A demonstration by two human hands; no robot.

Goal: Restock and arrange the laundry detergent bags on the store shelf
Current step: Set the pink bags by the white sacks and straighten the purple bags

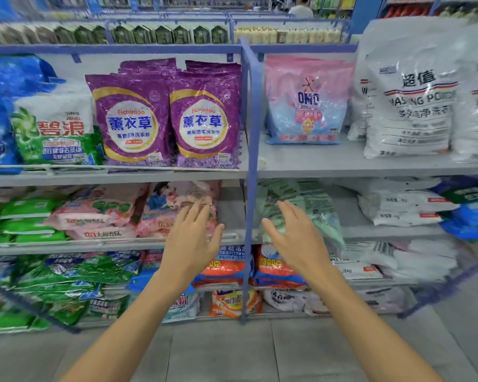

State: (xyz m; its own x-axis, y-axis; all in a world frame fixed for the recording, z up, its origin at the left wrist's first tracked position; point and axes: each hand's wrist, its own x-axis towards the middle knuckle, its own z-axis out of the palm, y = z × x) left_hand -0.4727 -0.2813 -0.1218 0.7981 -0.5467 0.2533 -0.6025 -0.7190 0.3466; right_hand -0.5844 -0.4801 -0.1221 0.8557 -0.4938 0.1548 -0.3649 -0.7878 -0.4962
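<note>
Detergent bags fill a blue-framed store shelf. On the upper shelf stand two purple lavender bags [168, 119], a green and white bag [57, 130], a pink and blue OMO bag [305, 102] and large white washing powder bags [410, 89]. On the middle shelf lie pink bags [174, 205] and a pale green bag [309, 208]. My left hand [192, 241] is raised with straight fingers in front of the pink bags, holding nothing. My right hand [297, 235] is raised the same way in front of the pale green bag, palms facing each other.
A blue upright post [250, 172] divides the shelf between my hands. Lower shelves hold green, orange and white bags [226, 268]. White and blue bags [409, 206] lie at the middle right. Grey tiled floor [232, 351] is below. A person stands far back.
</note>
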